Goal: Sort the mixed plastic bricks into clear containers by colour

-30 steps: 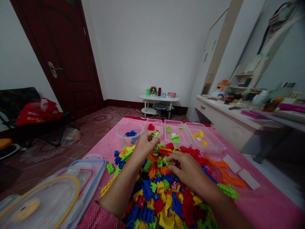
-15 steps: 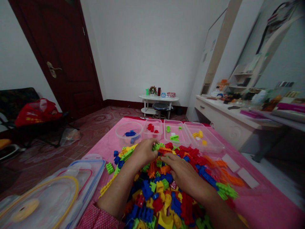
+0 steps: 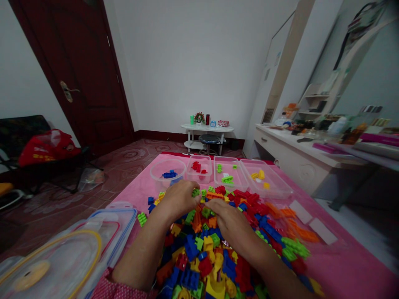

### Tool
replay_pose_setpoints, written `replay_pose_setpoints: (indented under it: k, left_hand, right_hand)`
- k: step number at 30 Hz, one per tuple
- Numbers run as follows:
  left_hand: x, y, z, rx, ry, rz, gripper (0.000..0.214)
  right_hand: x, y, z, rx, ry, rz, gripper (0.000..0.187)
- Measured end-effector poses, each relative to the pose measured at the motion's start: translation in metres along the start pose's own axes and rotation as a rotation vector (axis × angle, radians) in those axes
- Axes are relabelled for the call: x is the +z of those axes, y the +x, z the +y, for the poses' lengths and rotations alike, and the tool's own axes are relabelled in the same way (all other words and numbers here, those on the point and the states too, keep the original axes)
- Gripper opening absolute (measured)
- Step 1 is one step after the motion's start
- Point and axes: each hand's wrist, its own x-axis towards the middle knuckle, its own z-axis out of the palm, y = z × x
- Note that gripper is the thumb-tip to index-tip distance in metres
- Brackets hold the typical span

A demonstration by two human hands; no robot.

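A large heap of mixed toy building blocks covers the near middle of the pink table. Above its far left side is my left hand, its fingers curled round a light green block. My right hand is just to the right, low over the heap, with its fingers drawn together and pointing left. Whatever may be between them is hidden. The fingertips of both hands are close together, and another green block shows in the gap.
Behind the heap stand clear containers: a round one with blue blocks, then others with red, green and yellow blocks. Stacked lids lie at left. Orange blocks and white cards are at right.
My left hand has shifted slightly left, and a green block now shows at its fingertips. My right hand has moved a little to the left and its fingers are drawn in more.
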Motion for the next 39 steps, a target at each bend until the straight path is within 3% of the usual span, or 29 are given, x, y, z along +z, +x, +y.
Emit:
replay_pose_setpoints:
  k: [4, 10, 15, 20, 24, 29, 34, 37, 39]
  left_hand:
    - [0.001, 0.0, -0.001, 0.021, 0.001, -0.009, 0.039]
    - [-0.002, -0.002, -0.007, 0.039, 0.015, -0.062, 0.042]
    - [-0.007, -0.007, -0.009, 0.028, 0.041, -0.139, 0.025]
    - [-0.006, -0.007, -0.012, 0.082, 0.085, -0.251, 0.049]
    - [-0.005, -0.006, -0.009, 0.081, 0.152, -0.289, 0.045]
    - [-0.002, -0.006, -0.004, 0.093, 0.217, -0.258, 0.03]
    - [-0.003, -0.002, -0.008, 0.074, 0.104, -0.094, 0.022]
    - [-0.003, 0.004, -0.009, 0.081, -0.113, 0.042, 0.017]
    - [-0.001, 0.009, -0.008, 0.067, -0.342, 0.082, 0.02]
  right_hand:
    - [0.006, -0.001, -0.001, -0.015, -0.011, -0.067, 0.04]
    - [-0.001, -0.003, 0.0, 0.044, -0.03, -0.052, 0.027]
    - [-0.006, -0.005, -0.002, 0.06, -0.018, -0.042, 0.02]
    - [-0.004, -0.005, -0.002, 0.052, -0.034, -0.013, 0.017]
    - [-0.001, -0.005, -0.001, 0.063, -0.05, -0.007, 0.015]
    - [0.0, -0.005, 0.001, 0.062, -0.019, 0.01, 0.015]
    - [-0.001, -0.001, 0.006, 0.088, 0.132, 0.084, 0.012]
    - [-0.004, 0.003, 0.006, 0.153, 0.367, 0.197, 0.012]
    - [-0.007, 0.005, 0.004, 0.241, 0.661, 0.233, 0.016]
